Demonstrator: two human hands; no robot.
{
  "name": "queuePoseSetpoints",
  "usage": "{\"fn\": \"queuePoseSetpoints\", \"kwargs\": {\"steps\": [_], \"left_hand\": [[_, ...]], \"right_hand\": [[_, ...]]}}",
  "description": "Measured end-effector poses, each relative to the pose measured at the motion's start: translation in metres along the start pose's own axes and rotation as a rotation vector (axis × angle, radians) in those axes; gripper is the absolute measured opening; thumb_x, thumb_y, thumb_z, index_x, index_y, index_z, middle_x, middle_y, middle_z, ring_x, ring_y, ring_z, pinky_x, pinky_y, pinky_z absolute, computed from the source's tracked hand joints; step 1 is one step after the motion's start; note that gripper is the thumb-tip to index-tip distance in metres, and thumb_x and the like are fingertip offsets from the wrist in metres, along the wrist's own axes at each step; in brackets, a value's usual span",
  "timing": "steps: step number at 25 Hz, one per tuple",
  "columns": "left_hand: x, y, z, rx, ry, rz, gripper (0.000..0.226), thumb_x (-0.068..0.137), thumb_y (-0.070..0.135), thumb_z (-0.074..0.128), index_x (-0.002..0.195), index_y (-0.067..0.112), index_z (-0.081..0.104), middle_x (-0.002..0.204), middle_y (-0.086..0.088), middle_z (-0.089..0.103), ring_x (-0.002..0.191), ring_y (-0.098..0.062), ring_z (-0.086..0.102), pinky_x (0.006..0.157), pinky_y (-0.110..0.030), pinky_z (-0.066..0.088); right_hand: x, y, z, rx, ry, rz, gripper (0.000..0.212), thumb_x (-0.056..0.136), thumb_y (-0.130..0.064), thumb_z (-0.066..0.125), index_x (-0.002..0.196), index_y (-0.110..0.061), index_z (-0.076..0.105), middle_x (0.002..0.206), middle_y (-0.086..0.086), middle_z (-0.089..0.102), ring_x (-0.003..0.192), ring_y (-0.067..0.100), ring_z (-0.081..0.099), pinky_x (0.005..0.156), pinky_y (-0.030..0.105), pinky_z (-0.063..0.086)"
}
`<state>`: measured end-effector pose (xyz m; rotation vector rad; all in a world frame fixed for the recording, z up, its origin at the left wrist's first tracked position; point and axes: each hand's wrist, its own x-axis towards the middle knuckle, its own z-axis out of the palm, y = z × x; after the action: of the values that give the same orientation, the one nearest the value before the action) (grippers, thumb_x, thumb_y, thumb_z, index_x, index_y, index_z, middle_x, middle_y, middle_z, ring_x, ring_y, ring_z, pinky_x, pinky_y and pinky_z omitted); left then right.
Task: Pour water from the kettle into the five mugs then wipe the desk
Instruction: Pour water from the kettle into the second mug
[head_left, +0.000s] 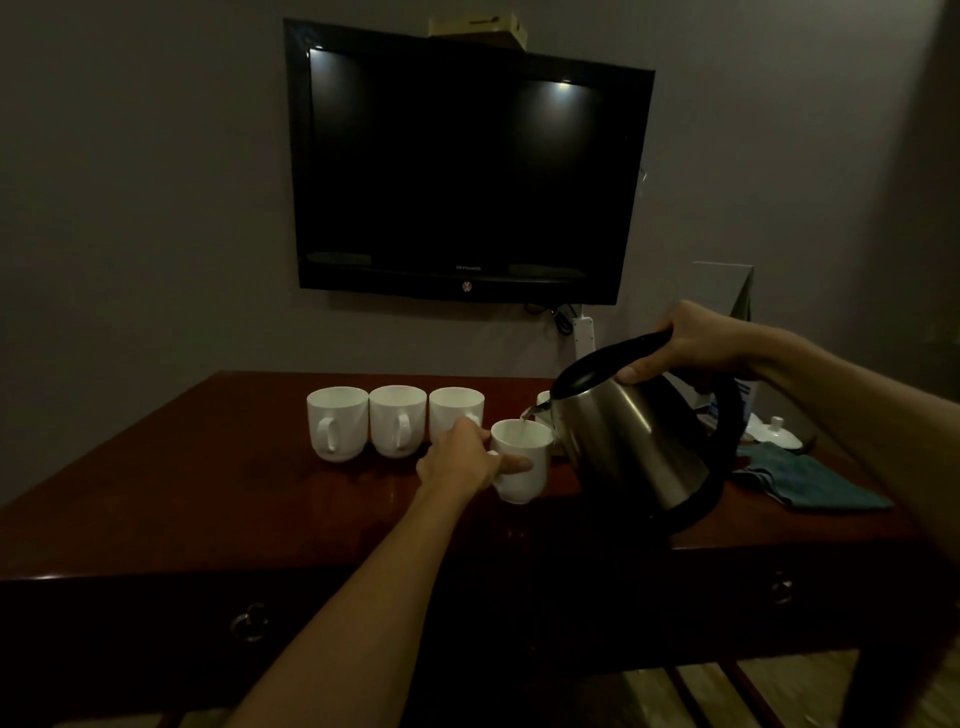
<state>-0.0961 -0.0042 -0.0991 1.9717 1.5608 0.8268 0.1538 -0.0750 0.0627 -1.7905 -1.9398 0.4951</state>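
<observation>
A steel kettle (636, 441) with a black handle is tilted to the left above the dark wooden desk (208, 499). My right hand (691, 345) grips its handle. A thin stream of water runs from the spout into a white mug (522, 460). My left hand (462, 460) holds that mug by its handle, slightly tilted, near the desk's middle. Three white mugs (395, 426) stand in a row behind my left hand, handles facing me. A sliver of another white mug (543, 399) shows behind the kettle's spout. A teal cloth (810, 480) lies on the desk at the right.
A black television (467, 166) hangs on the wall above the desk. White lids or saucers (774, 431) and a white power strip (584, 330) sit at the back right. The desk front has drawers with ring pulls (249, 621).
</observation>
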Motion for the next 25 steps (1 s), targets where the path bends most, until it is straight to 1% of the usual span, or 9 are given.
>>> {"fn": "queuePoseSetpoints", "kwargs": {"steps": [4, 7, 11, 13, 16, 18, 21, 23, 25], "left_hand": [[0.0000, 0.0005, -0.0001, -0.014, -0.009, 0.000, 0.054, 0.069, 0.055, 0.080, 0.105, 0.019, 0.061, 0.097, 0.004, 0.063, 0.091, -0.015, 0.057, 0.072, -0.035, 0.044], [0.0005, -0.0001, 0.0007, -0.011, -0.014, -0.002, 0.050, 0.069, 0.055, 0.080, 0.100, 0.021, 0.059, 0.092, 0.006, 0.061, 0.090, -0.015, 0.057, 0.072, -0.034, 0.043], [0.0037, -0.0026, 0.0031, -0.002, -0.010, 0.005, 0.046, 0.068, 0.057, 0.080, 0.094, 0.024, 0.061, 0.089, 0.007, 0.064, 0.091, -0.016, 0.061, 0.074, -0.036, 0.048], [0.0053, -0.0032, 0.0040, -0.003, -0.009, 0.006, 0.048, 0.067, 0.058, 0.079, 0.097, 0.024, 0.063, 0.091, 0.007, 0.066, 0.091, -0.016, 0.061, 0.074, -0.036, 0.047], [0.0057, -0.0038, 0.0044, -0.001, 0.003, -0.001, 0.054, 0.065, 0.060, 0.080, 0.103, 0.024, 0.064, 0.095, 0.008, 0.066, 0.093, -0.016, 0.060, 0.073, -0.036, 0.046], [0.0052, -0.0032, 0.0045, 0.009, 0.017, 0.000, 0.055, 0.065, 0.061, 0.080, 0.103, 0.024, 0.063, 0.095, 0.008, 0.066, 0.092, -0.016, 0.060, 0.071, -0.034, 0.044], [0.0065, -0.0039, 0.0057, 0.012, 0.021, -0.014, 0.055, 0.063, 0.061, 0.080, 0.100, 0.025, 0.062, 0.095, 0.007, 0.066, 0.093, -0.017, 0.061, 0.074, -0.036, 0.046], [0.0080, -0.0050, 0.0064, 0.013, 0.014, -0.018, 0.061, 0.062, 0.063, 0.080, 0.106, 0.024, 0.064, 0.098, 0.006, 0.067, 0.094, -0.018, 0.062, 0.075, -0.037, 0.048], [0.0085, -0.0055, 0.0066, 0.011, 0.013, -0.013, 0.062, 0.061, 0.064, 0.080, 0.108, 0.025, 0.066, 0.097, 0.006, 0.068, 0.093, -0.017, 0.062, 0.073, -0.036, 0.048]], "right_hand": [[0.0010, -0.0028, 0.0008, -0.019, -0.003, 0.005, 0.038, 0.066, -0.036, 0.083, 0.073, -0.002, 0.067, 0.052, 0.001, 0.052, 0.040, 0.009, 0.047, 0.040, 0.020, 0.039], [0.0006, -0.0031, 0.0014, -0.025, 0.004, 0.006, 0.045, 0.065, -0.035, 0.083, 0.079, 0.005, 0.067, 0.050, 0.000, 0.051, 0.039, 0.009, 0.047, 0.039, 0.019, 0.039], [0.0010, -0.0015, 0.0008, -0.021, 0.009, 0.006, 0.035, 0.072, -0.030, 0.084, 0.071, -0.001, 0.064, 0.046, -0.003, 0.050, 0.037, 0.007, 0.046, 0.039, 0.019, 0.038], [0.0018, -0.0004, 0.0003, -0.018, 0.007, 0.008, 0.036, 0.072, -0.031, 0.084, 0.075, 0.000, 0.065, 0.049, -0.001, 0.050, 0.037, 0.007, 0.046, 0.039, 0.019, 0.039], [0.0012, -0.0005, 0.0004, -0.008, 0.001, 0.015, 0.036, 0.070, -0.032, 0.083, 0.073, -0.001, 0.065, 0.051, -0.001, 0.051, 0.038, 0.006, 0.047, 0.040, 0.019, 0.039], [0.0010, -0.0006, 0.0002, -0.006, 0.003, 0.016, 0.042, 0.068, -0.034, 0.083, 0.079, 0.003, 0.066, 0.050, -0.001, 0.051, 0.038, 0.006, 0.047, 0.040, 0.019, 0.040], [0.0018, 0.0008, -0.0001, -0.017, 0.012, 0.021, 0.049, 0.070, -0.032, 0.083, 0.088, 0.010, 0.066, 0.046, -0.004, 0.051, 0.038, 0.007, 0.048, 0.040, 0.020, 0.041], [0.0020, 0.0007, -0.0002, -0.013, 0.008, 0.021, 0.048, 0.069, -0.033, 0.083, 0.087, 0.008, 0.066, 0.045, -0.005, 0.051, 0.038, 0.007, 0.048, 0.041, 0.021, 0.042], [0.0012, -0.0004, -0.0001, -0.013, 0.003, 0.021, 0.040, 0.070, -0.033, 0.083, 0.080, 0.002, 0.067, 0.045, -0.005, 0.052, 0.038, 0.007, 0.049, 0.041, 0.021, 0.043]]}}
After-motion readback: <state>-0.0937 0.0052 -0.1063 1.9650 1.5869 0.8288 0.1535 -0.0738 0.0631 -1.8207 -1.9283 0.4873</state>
